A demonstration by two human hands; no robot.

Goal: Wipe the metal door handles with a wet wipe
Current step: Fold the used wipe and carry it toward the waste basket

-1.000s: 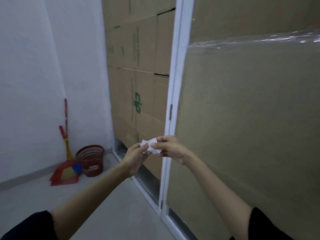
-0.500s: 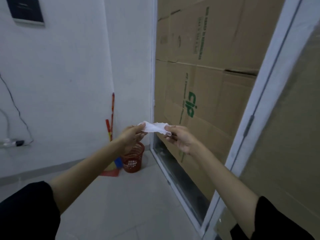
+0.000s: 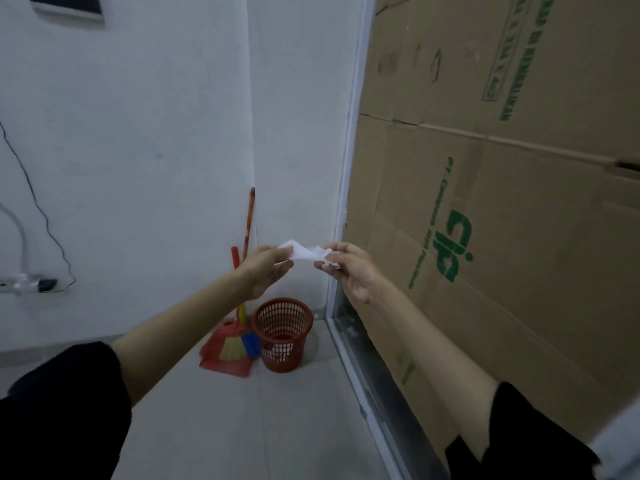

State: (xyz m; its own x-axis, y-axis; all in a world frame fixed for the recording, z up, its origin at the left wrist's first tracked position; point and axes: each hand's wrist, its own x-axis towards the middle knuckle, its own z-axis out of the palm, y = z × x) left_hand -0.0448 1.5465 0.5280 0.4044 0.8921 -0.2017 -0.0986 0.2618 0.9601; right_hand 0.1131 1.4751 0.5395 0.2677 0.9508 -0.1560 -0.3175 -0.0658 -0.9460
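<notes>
The wet wipe (image 3: 306, 252) hangs stretched in the air between my 2 hands, white and crumpled, at about the height of the corner where the wall meets the door frame. My left hand (image 3: 266, 271) pinches its left end: thumb and fingers are closed together on the edge of the sheet, with the palm turned toward me. My right hand (image 3: 349, 268) grips the other end, the fingers curled round a bunched part of the wipe so that a little wad shows under the fingertips (image 3: 329, 263). Both forearms reach forward from black sleeves.

Just right of my right hand stands the white door frame (image 3: 349, 161), and behind its panel flattened cardboard boxes (image 3: 519, 202) with green print fill the whole side. Below my hands, on the pale floor (image 3: 242, 427) in the corner, a red plastic basket (image 3: 282, 336) stands upright. Touching it on the left is a broom (image 3: 242, 337) with red, yellow and blue bristles, its stick leaning against the white wall (image 3: 138, 133). Far left on that wall a thin black cable (image 3: 45, 223) runs down to a plug.
</notes>
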